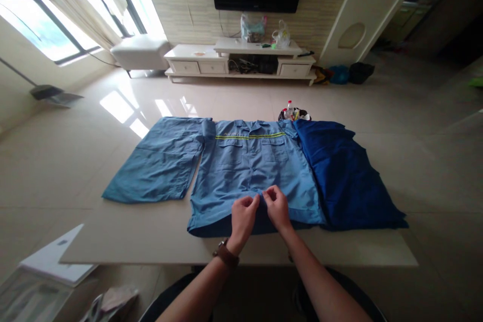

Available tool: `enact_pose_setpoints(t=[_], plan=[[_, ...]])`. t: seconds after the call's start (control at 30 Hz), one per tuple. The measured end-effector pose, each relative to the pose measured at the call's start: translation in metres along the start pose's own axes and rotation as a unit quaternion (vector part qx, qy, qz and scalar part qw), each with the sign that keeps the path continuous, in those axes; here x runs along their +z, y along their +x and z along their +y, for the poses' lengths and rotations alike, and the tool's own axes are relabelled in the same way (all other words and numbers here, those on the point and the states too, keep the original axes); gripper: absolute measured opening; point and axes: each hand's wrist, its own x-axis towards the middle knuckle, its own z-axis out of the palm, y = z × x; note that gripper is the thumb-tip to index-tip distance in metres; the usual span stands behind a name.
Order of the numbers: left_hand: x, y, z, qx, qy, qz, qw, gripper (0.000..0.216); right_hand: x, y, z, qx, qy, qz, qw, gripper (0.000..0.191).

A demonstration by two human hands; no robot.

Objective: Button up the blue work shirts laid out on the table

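From my remote seat I am looking down on a light-blue cloth work shirt [234, 181] with a yellow-green stripe across its chest. It is lying front up in the middle of a pale, smooth-topped table [151, 241], its collar pointing to 12 o'clock and its hem facing 6. I am holding the left hand [243, 216] and the right hand [277, 206] near each other at the hem's midline, thumb and fingertips of each pinching the front edge there. The cloth is arching up to the grips, and dark inner fabric is showing below. Pinching so close together is, I judge, giving both hands control of the edges at once — the wide spread above is lying flat, so its pockets and buttons are staying readable.

At 10 o'clock from the hands, a flat light-blue cloth garment [154, 166] is lying beside the shirt; between 2 and 3, a dark-blue layered cloth garment [347, 176] is resting against its other side. Both are probably sitting outward to leave the centre for the shirt. A brown-strapped wristwatch [225, 253] is circling the left wrist.
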Motion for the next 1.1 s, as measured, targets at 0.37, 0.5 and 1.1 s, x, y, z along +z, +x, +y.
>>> enact_pose_setpoints(t=[0.37, 0.5, 1.1], plan=[[0.013, 0.014, -0.021, -0.070, -0.237, -0.060, 0.967, 0.053, -0.006, -0.008, -0.012, -0.005, -0.008, -0.042, 0.999, 0.022], [0.010, 0.016, -0.022, -0.049, -0.209, -0.051, 0.975, 0.047, -0.010, -0.009, -0.013, -0.035, -0.039, -0.063, 0.997, 0.021], [-0.022, 0.024, -0.014, 0.008, 0.156, -0.168, 0.973, 0.025, -0.030, 0.012, -0.001, 0.027, -0.100, -0.029, 0.994, 0.033]])
